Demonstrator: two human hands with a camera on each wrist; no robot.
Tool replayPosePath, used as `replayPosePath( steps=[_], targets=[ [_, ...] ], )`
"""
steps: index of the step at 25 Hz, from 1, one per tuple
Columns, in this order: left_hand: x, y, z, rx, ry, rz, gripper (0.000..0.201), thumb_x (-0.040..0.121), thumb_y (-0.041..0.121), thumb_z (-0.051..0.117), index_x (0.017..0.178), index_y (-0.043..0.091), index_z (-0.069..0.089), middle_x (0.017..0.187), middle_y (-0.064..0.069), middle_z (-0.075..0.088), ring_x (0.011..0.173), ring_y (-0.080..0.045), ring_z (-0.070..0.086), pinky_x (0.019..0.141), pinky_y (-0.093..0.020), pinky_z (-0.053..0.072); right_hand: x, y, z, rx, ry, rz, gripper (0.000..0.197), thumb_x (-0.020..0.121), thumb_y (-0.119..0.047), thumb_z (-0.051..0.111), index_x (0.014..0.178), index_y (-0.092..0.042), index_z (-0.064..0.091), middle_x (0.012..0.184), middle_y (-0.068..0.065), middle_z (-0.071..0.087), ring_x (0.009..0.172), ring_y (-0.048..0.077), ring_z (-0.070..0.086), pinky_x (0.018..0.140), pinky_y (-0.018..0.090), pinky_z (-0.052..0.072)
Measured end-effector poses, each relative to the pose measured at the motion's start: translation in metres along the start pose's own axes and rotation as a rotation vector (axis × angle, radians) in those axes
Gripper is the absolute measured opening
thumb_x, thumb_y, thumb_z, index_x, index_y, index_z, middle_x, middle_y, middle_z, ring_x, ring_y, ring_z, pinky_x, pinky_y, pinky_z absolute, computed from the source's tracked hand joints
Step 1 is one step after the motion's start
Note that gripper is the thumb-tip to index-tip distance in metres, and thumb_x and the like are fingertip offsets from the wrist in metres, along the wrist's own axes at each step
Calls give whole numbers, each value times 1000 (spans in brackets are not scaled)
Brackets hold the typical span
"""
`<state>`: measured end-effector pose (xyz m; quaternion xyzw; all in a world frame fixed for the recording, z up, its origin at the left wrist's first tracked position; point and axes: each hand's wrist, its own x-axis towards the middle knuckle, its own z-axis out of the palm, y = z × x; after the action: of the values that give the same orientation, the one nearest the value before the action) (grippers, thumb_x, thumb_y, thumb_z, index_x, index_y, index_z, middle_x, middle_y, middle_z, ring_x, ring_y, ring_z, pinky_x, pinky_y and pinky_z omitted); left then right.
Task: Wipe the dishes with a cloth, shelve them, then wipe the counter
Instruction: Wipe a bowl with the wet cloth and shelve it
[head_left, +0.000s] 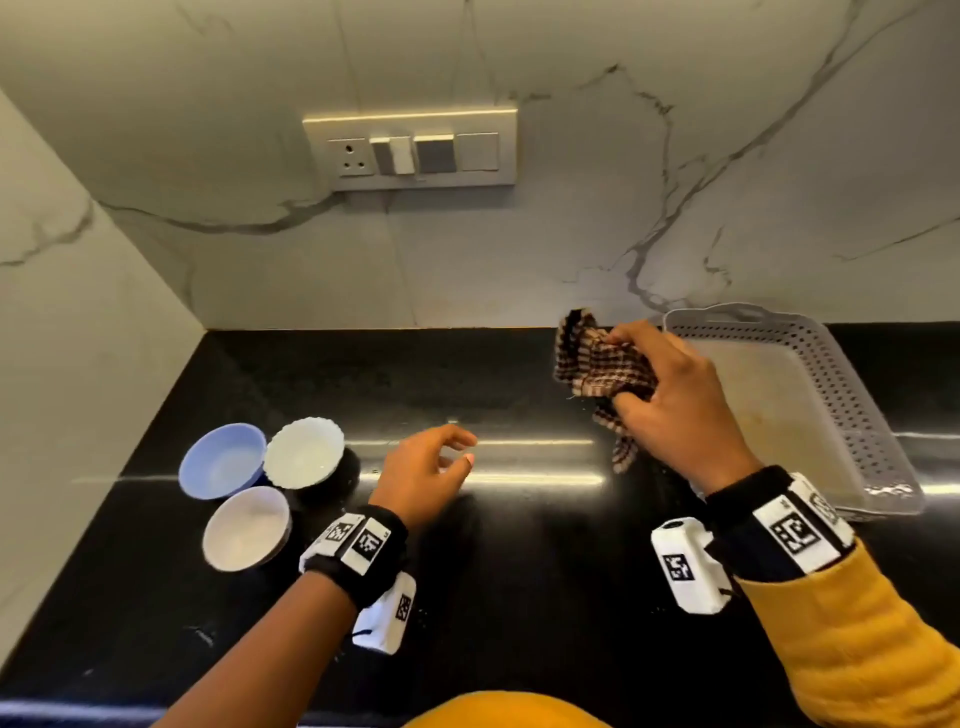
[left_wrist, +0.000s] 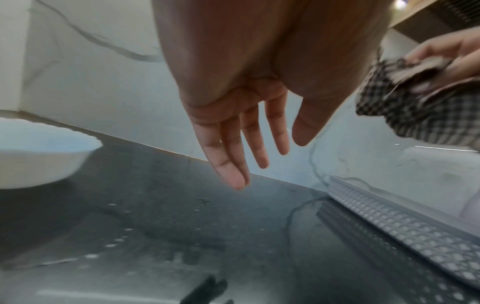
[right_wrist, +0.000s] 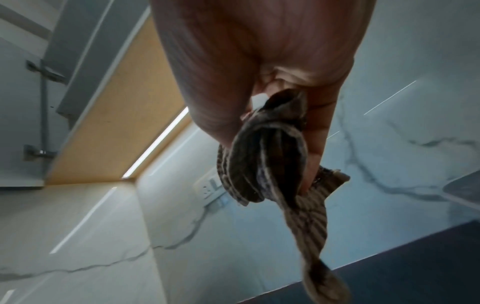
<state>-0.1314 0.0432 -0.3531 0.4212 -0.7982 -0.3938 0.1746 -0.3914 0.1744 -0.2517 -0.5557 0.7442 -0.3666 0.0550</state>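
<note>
A right hand (head_left: 670, 395) gripped a bunched checked cloth (head_left: 602, 374) above the black counter (head_left: 519, 571) while the left hand (head_left: 423, 475) hovered empty, fingers relaxed, near three bowls (head_left: 304, 452).

left side: three bowls clustered near the side wall: blue bowl (head_left: 222, 459), scalloped white bowl (head_left: 304, 451), plain white bowl (head_left: 245, 527). The first two touch; third just beside them.
centre: bare black surface (head_left: 519, 545) between the bowls and the tray, open from front edge to back wall.
right side: perforated tray (head_left: 831, 384) against the back wall, its raised rim blocking low passes.
above centre-right: right hand (head_left: 675, 400) holds the checked cloth (head_left: 602, 374) bunched, clear of the surface, just left of the tray.
above centre-left: left hand (head_left: 421, 473) hovers, fingers (left_wrist: 231, 164) loose, right of the bowls.
back wall: switch plate (head_left: 410, 148) well above the surface.
</note>
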Motion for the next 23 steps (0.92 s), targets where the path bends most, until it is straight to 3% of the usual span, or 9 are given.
replayPosePath(
  steps=[3, 6, 9, 11, 13, 18, 20, 23],
  targets=[
    [-3, -40, -41, 202, 162, -54, 37, 91, 30, 73, 127, 24, 65, 129, 3, 63, 116, -16, 62, 100, -33, 49, 1, -45, 37, 130, -102, -121, 51, 84, -3, 72, 128, -26, 60, 116, 1, 64, 104, 13, 64, 87, 22, 55],
    [0, -81, -81, 475, 226, -159, 74, 84, 43, 78, 146, 14, 51, 152, -11, 46, 139, -32, 48, 115, -44, 37, 4, -80, 67, 180, -146, -192, 50, 85, -3, 72, 128, -25, 60, 117, 1, 64, 107, 16, 63, 91, 30, 57],
    [2, -117, -112, 736, 108, -354, 118, 76, 74, 71, 162, 11, 21, 169, -15, 19, 159, -36, 10, 126, -56, 7, 5, -106, 89, 202, -178, -235, 50, 86, -3, 72, 129, -26, 60, 115, 0, 63, 106, 14, 62, 89, 27, 57],
    [1, -134, -123, 802, 11, -448, 133, 71, 87, 64, 164, 9, 8, 172, -16, 10, 160, -36, 1, 126, -59, -1, 5, -117, 100, 193, -197, -257, 52, 86, -4, 72, 130, -28, 59, 114, -1, 63, 105, 12, 61, 87, 24, 56],
    [0, -145, -128, 803, -29, -466, 135, 69, 90, 62, 163, 9, 10, 171, -14, 15, 160, -35, 4, 125, -60, -4, 5, -127, 109, 191, -218, -266, 53, 87, -4, 72, 131, -30, 58, 115, -2, 63, 106, 12, 61, 89, 26, 57],
    [-4, -152, -132, 741, 61, -327, 114, 70, 79, 73, 154, 13, 35, 155, -10, 48, 149, -31, 36, 126, -60, -1, 3, -139, 120, 214, -225, -249, 52, 89, -5, 70, 131, -32, 56, 117, -3, 64, 108, 11, 61, 92, 29, 58],
    [-9, -141, -128, 628, 85, -229, 112, 67, 68, 83, 153, 12, 37, 152, -12, 47, 143, -31, 40, 127, -54, 11, 1, -139, 121, 215, -217, -224, 50, 91, -6, 70, 132, -31, 55, 118, -4, 64, 108, 9, 60, 91, 27, 57],
    [-15, -112, -121, 340, 37, -93, 118, 66, 52, 92, 157, 16, 28, 157, -8, 32, 141, -27, 40, 119, -42, 34, -2, -137, 120, 256, -194, -153, 52, 94, -4, 65, 134, -32, 48, 119, -4, 61, 106, 7, 61, 84, 24, 57]
  ],
)
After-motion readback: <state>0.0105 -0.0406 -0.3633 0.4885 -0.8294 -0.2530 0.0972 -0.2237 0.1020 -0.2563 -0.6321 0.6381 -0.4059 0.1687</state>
